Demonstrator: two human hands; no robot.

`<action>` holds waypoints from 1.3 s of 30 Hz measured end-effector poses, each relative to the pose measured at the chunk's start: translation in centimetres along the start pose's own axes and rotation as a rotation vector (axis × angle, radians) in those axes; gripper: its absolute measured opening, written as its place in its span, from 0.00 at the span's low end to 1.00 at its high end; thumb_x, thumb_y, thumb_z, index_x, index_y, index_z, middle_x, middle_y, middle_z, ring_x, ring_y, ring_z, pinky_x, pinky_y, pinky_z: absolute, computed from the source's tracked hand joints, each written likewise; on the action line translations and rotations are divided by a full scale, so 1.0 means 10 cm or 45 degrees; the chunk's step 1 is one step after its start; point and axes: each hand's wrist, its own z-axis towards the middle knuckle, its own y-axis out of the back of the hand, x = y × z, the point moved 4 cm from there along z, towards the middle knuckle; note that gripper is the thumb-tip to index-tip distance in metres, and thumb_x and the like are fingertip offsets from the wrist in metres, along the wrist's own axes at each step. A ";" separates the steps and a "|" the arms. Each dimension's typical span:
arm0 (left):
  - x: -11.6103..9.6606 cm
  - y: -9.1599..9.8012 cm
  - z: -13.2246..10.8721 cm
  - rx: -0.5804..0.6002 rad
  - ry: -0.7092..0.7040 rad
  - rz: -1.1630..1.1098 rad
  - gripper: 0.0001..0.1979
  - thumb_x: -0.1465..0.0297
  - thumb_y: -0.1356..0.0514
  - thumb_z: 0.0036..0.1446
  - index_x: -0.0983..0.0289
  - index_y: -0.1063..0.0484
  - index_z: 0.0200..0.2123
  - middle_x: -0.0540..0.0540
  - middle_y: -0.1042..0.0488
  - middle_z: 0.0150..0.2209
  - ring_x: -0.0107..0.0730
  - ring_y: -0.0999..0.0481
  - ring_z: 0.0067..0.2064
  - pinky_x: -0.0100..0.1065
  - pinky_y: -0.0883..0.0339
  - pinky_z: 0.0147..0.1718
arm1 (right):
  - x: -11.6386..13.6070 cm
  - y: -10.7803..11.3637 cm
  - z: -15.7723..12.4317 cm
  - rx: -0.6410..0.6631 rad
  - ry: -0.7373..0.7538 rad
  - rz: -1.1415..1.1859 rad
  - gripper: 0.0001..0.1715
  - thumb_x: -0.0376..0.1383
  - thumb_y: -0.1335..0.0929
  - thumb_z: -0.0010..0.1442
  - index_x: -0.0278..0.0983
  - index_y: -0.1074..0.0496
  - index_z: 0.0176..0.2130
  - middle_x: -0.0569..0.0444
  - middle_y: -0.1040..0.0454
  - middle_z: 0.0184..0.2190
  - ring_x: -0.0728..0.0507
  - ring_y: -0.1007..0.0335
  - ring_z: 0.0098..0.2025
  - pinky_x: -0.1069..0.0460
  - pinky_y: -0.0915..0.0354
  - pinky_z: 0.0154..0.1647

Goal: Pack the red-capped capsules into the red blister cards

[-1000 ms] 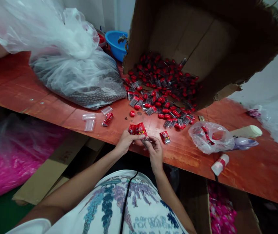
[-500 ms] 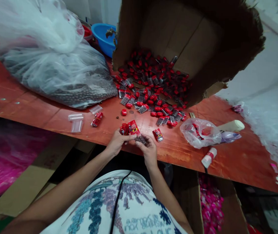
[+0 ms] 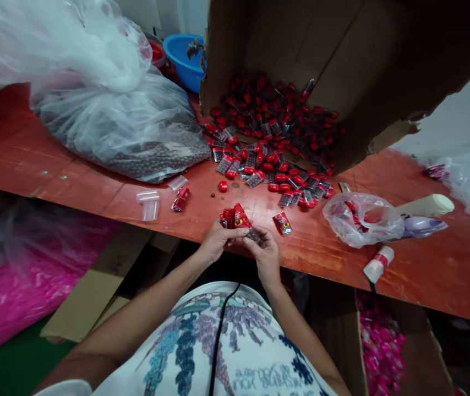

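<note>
My left hand (image 3: 214,242) is closed on a small bunch of red printed sleeves (image 3: 227,219). One of these sleeves (image 3: 241,216) stands over the end of a small clear container of dark beads (image 3: 253,235). Fingers of my right hand (image 3: 268,257) pinch that container, and the two hands meet at it. Whether the sleeve is around the container or only against it, I cannot tell. Just right of my hands lies a container with a red printed sleeve (image 3: 282,224). Beyond them on the table sits a red cap (image 3: 223,186).
A tipped cardboard box (image 3: 301,44) spills many red-capped containers (image 3: 276,165) onto the red table (image 3: 107,192). A large clear bag of dark beads (image 3: 136,137) stands left. Empty clear tubes (image 3: 149,208), a red bundle (image 3: 181,199), a plastic bag (image 3: 359,220) and a white roll (image 3: 378,264) lie nearby.
The whole view has swung slightly left, so things sit further right in it. My hands keep the same hold on the sleeves and the container, with little visible finger movement.
</note>
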 end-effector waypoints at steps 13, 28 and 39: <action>0.02 0.10 0.00 -0.127 0.000 0.085 0.13 0.68 0.29 0.36 0.67 0.28 0.23 0.47 0.35 0.18 0.18 0.44 0.16 0.25 0.54 0.14 | 0.06 0.09 0.10 0.324 0.085 -0.088 0.26 0.38 0.29 0.54 0.46 0.31 0.53 0.52 0.35 0.48 0.43 0.35 0.51 0.47 0.37 0.53; 0.15 0.02 0.03 -0.089 0.285 -0.364 0.14 0.76 0.34 0.43 0.67 0.26 0.38 0.57 0.22 0.33 0.31 0.24 0.30 0.32 0.28 0.29 | -0.10 0.77 0.23 -0.151 0.022 -0.490 0.24 0.40 0.31 0.53 0.40 0.29 0.51 0.50 0.31 0.42 0.44 0.31 0.39 0.45 0.33 0.44; 0.24 -0.12 0.10 -0.142 0.319 -0.363 0.07 0.80 0.34 0.42 0.70 0.25 0.29 0.56 0.22 0.28 0.32 0.23 0.29 0.32 0.27 0.33 | 0.18 0.09 0.23 0.106 0.316 -0.676 0.10 0.34 0.34 0.59 0.40 0.29 0.43 0.53 0.27 0.38 0.45 0.31 0.40 0.52 0.34 0.40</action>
